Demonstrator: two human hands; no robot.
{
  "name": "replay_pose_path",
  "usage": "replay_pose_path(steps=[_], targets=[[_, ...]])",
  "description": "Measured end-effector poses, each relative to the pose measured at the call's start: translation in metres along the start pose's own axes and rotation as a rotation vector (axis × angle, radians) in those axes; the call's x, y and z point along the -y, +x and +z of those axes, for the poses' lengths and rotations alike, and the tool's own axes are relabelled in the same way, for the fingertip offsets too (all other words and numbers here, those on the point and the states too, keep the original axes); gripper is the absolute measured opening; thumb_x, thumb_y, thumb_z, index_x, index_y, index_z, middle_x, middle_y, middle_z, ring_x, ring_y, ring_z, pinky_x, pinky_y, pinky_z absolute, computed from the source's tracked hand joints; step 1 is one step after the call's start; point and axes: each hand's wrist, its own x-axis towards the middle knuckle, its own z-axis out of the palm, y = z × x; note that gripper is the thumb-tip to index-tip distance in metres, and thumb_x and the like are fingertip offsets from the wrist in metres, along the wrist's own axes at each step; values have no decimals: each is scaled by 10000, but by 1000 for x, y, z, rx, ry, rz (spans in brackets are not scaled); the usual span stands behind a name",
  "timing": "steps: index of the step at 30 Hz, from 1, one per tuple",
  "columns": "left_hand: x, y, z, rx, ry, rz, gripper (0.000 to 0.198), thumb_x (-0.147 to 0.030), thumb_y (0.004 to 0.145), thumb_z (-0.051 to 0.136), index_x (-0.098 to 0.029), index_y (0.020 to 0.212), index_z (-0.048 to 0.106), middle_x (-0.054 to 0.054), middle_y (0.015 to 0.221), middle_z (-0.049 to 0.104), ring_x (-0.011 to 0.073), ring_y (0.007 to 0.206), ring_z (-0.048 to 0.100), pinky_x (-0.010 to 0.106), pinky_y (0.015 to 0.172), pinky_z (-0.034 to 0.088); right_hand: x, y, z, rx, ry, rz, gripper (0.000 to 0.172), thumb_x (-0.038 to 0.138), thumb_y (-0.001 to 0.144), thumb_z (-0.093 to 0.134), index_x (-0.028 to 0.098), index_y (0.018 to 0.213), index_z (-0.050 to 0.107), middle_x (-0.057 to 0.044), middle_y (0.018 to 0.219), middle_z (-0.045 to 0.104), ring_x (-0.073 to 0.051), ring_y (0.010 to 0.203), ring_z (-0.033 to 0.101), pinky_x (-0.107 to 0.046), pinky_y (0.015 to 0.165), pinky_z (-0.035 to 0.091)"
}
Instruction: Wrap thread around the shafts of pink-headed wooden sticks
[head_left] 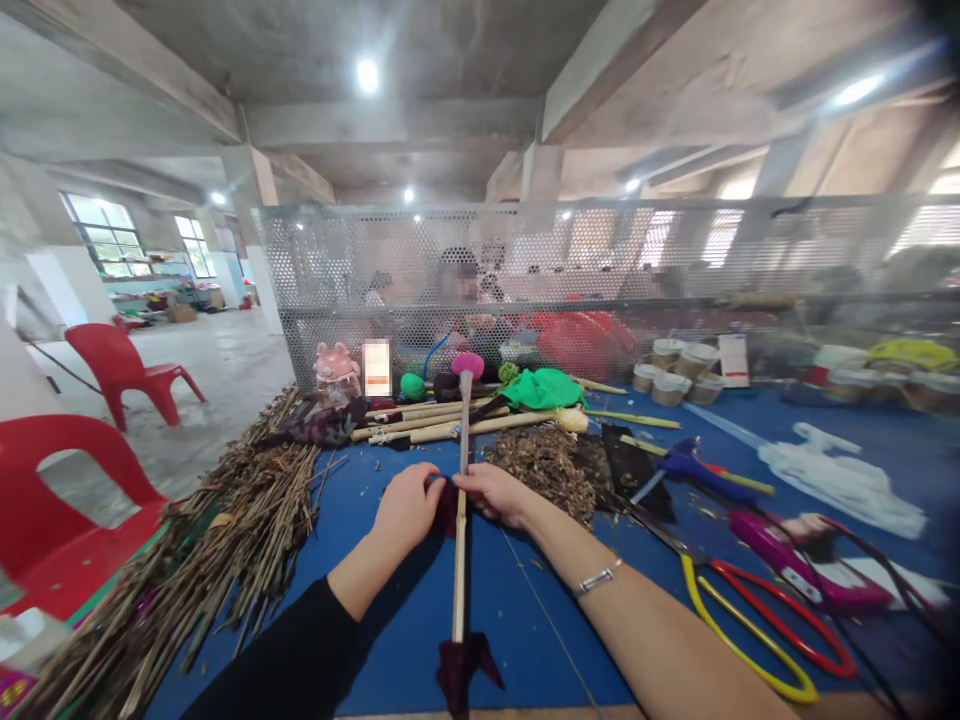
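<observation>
A long pale stick (460, 570) lies lengthwise in front of me, with a pink round head (467, 365) at the far end of its grey upper part. Dark maroon cloth (463, 672) is around its near end. My right hand (496, 493) is closed, thumb and fingers pinching the stick near its middle. Just left of the stick my left hand (409, 507) is closed too, its fingertips at a smaller piece of maroon cloth (448, 512) beside the shaft. The fingers' undersides are hidden.
Thin dry twigs (255, 530) are heaped at left, brown plant scraps (540, 460) beyond my right hand. Red-and-yellow-handled scissors (750, 610), a purple tool (810, 565) and a blue glue gun (697, 468) lie right. Perforated metal screen (360, 260) stands behind; red chairs (75, 500) are left.
</observation>
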Motion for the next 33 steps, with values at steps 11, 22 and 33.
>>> replay_pose_path(steps=[11, 22, 33], targets=[[-5, 0, 12, 381, -734, -273, 388, -528, 621, 595, -148, 617, 517, -14, 483, 529, 77, 406, 452, 192, 419, 350, 4, 2, -4, 72, 138, -23, 341, 392, 649, 634, 192, 641, 357, 124, 408, 277, -18, 325, 144, -156, 316, 60], [-12, -1, 12, 458, -910, -385, 321, -398, 577, 697, -120, 668, 565, 9, 599, 578, 94, 531, 544, 205, 524, 420, 4, 2, 3, -71, -7, -40, 286, 384, 685, 604, 178, 646, 411, 102, 381, 375, -18, 272, 218, -174, 294, 85], [-10, -2, 17, 376, -828, -361, 338, -389, 568, 714, -129, 647, 514, -19, 526, 536, 91, 473, 520, 203, 470, 395, 0, 10, 3, -77, -68, -87, 238, 315, 699, 580, 156, 600, 434, 82, 395, 405, -20, 304, 253, -187, 329, 128]])
